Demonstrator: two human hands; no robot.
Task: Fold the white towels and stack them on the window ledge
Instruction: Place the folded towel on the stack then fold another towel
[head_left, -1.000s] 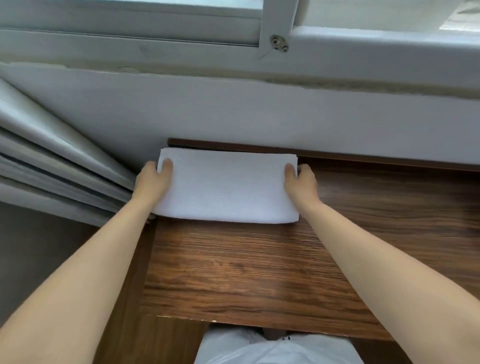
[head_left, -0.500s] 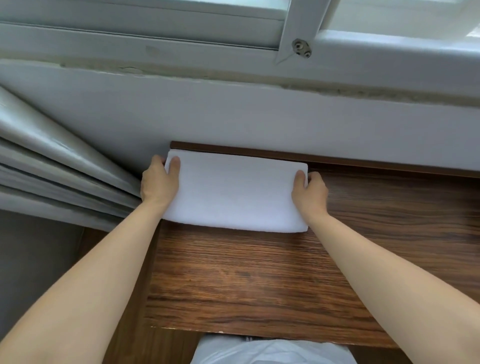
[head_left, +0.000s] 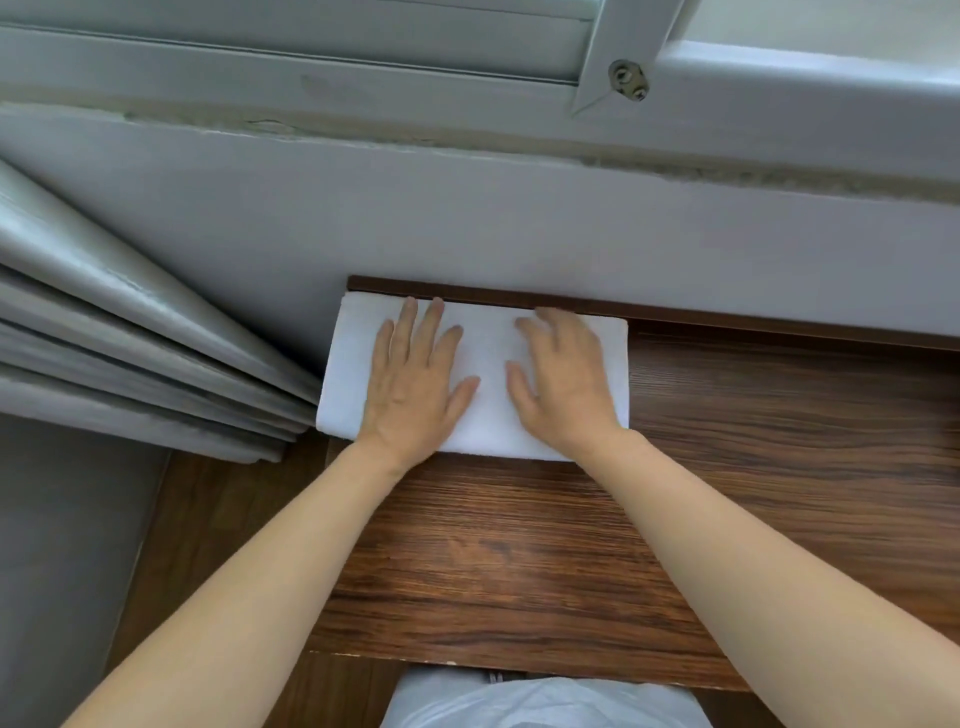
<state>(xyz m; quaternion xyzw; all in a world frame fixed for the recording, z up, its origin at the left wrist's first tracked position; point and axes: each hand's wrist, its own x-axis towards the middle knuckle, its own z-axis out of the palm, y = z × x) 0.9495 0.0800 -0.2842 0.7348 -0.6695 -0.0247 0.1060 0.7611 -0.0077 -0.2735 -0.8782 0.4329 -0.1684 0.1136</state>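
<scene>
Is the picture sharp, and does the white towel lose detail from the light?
Head view: mostly sharp; the folded white towel looks nearly textureless in even daylight; left hand and right hand cast only faint shadows; the wide lens bends the white window frame.

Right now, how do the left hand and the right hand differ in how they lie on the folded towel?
The left hand lies flat with its fingers straight, reaching to the folded towel's far edge; the right hand's fingers look slightly bent. The left hand sits on the towel's left half, nearer the curtain; the right hand sits on the right half, close to the towel's right edge. Both rest palm down on top of the towel.
</scene>
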